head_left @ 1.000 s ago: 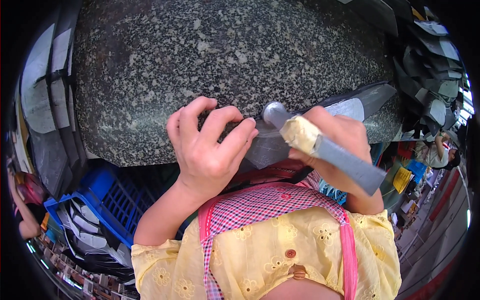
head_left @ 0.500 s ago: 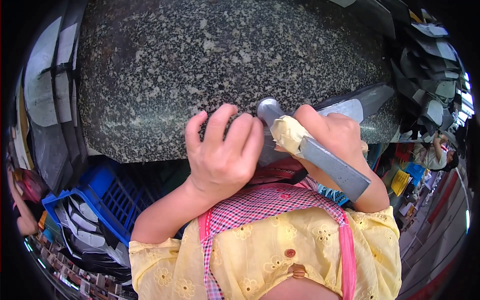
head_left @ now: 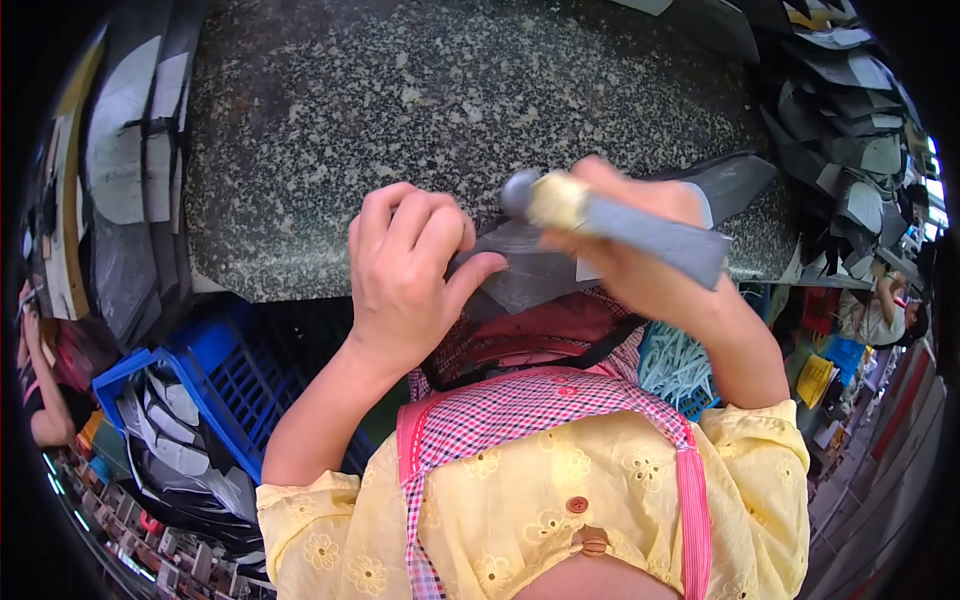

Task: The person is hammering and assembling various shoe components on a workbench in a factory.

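In the head view, the left hand is over the near edge of the speckled surface, its fingers bent and pressed close together, the thumb standing apart with its tip on a dark piece; whether the fingertips pinch that piece, I cannot tell. The piece lies at the middle of the near edge, partly overhanging it toward the apron. The right hand is closed around a hammer, its fingers wrapped and partly hidden, slightly blurred. The hammer's round end points left above the piece, its pale wrapping sits beside the fist, and its flat grey end slants toward the near right. Beyond this hand, dark material with a pale patch runs toward the right edge. Stacked sheets stand along the left edge; a heap crowds the right one. Below the near left corner is a blue crate; pale strips fill a basket below the near edge, toward its right end.
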`<state>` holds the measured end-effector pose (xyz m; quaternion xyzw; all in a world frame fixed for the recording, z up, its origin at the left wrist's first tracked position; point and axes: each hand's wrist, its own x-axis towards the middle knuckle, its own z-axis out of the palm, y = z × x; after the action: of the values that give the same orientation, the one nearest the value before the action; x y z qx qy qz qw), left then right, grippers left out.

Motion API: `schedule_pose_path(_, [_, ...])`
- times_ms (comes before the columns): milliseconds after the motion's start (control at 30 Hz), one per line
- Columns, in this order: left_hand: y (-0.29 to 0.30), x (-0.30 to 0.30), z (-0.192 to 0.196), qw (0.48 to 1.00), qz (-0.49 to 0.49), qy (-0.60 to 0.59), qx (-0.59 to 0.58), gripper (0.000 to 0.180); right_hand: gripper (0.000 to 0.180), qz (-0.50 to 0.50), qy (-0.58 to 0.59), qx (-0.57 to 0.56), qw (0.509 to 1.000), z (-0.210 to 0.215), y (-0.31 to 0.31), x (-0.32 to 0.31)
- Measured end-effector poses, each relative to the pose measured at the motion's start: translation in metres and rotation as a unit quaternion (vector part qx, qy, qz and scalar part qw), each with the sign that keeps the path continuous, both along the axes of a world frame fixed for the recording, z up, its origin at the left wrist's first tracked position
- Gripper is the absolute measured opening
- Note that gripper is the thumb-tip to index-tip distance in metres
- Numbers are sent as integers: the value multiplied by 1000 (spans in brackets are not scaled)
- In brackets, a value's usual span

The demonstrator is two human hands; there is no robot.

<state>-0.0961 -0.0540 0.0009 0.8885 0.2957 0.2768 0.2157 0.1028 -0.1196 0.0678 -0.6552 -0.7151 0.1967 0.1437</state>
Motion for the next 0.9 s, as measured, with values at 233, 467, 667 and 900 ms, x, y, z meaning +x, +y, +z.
schedule_pose_path(233, [-9, 93, 13, 978, -205, 37, -23, 45, 28, -252, 311, 146, 905, -6, -89, 73])
schedule_pose_path(467, [186, -153, 87, 989, 123, -45, -66, 63, 18, -309, 305, 175, 884, -32, -109, 80])
schedule_pose_path(667, [243, -310, 13, 923, 349, 137, -84, 74, 18, -118, 276, 124, 946, 4, -57, 64])
schedule_pose_path(900, [198, -18, 108, 944, 192, 119, 243, 33, 18, -152, 277, 122, 941, -9, -26, 78])
